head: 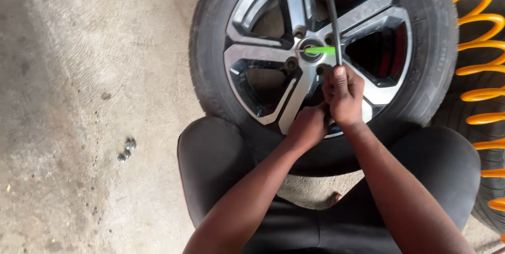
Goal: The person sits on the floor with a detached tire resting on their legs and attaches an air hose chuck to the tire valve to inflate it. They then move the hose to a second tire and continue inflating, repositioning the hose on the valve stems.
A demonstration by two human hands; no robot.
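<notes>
The wheel (321, 54), a silver and black alloy in its black tyre, stands upright against the concrete floor (79, 75), and its top is cut off by the upper edge of the view. Just below the wheel's hub the right hand (344, 96) is wrapped tight around a thin dark rod (331, 12), thumb up along it; the rod runs upward across the hub and leaves the frame, so its far end cannot be seen. Its lower end is buried in the fist. The left hand (310, 125) sits lower on the wheel, touching the right hand, its fingers curled in toward a spoke; they are hidden behind the knuckles, so whether they close on anything cannot be told. A short bright green piece (321, 50) lies across the hub centre, too small to identify. Behind the spokes a red part shows in shadow.

The person's dark-clothed knees flank the bottom of the wheel and cover the tyre's lowest stretch. To the right of the wheel an orange coiled hose (481, 64) hangs down the frame edge, partly cut off, over another dark tyre (492, 180). Well to the left of the wheel, a few small metal nuts (126, 150) lie together on the rough, stained grey floor
</notes>
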